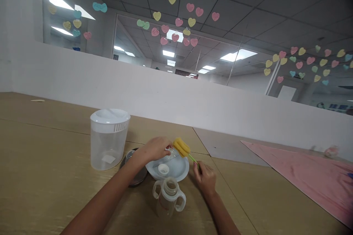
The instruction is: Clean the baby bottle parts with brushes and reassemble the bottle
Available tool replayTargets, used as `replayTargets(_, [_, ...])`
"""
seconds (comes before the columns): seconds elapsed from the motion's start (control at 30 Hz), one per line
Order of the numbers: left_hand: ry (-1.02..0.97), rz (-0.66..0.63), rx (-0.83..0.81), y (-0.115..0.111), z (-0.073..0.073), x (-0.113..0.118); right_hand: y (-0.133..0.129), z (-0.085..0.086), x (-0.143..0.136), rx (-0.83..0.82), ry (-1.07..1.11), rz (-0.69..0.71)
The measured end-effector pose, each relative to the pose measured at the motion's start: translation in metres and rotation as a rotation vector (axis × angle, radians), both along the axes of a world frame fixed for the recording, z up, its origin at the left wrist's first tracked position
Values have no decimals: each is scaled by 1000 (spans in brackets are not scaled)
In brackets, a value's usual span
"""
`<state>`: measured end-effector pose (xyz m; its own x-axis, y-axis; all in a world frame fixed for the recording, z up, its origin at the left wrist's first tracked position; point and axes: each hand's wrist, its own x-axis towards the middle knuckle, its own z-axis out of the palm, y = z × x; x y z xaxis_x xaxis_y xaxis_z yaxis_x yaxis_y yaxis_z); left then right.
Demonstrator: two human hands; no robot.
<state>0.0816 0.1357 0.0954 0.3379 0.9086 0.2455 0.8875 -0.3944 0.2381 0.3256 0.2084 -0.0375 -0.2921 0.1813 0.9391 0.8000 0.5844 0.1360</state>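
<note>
My right hand is closed around the green handle of a brush with a yellow sponge head. The sponge is over the back right edge of a white basin. My left hand is over the basin's back left part, its fingers curled at a small clear item just left of the sponge. A white ring-shaped cap lies in the basin. In front of the basin stands an uncapped clear bottle with two white handles.
A lidded translucent bucket stands at the left. A dark round dish is partly hidden beneath my left forearm. Pink cloth covers the table's right side, and a low white wall runs behind.
</note>
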Motion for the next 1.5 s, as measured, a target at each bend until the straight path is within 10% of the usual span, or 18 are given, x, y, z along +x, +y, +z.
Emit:
replayTargets(0.5, [-69, 96, 318, -30, 31, 4, -7, 6, -6, 24, -66, 117])
replayTargets(0.73, [98, 204, 114, -25, 24, -14, -7, 6, -6, 3, -40, 94])
replayTargets(1.07, [-158, 4, 323, -27, 28, -9, -4, 3, -3, 11, -43, 103])
replayTargets(1.2, [-399, -23, 472, -17, -2, -13, 1, -3, 1, 12, -52, 93])
replayTargets(1.5, [-513, 254, 475, -35, -136, -82, -1, -1, -4, -1, -28, 86])
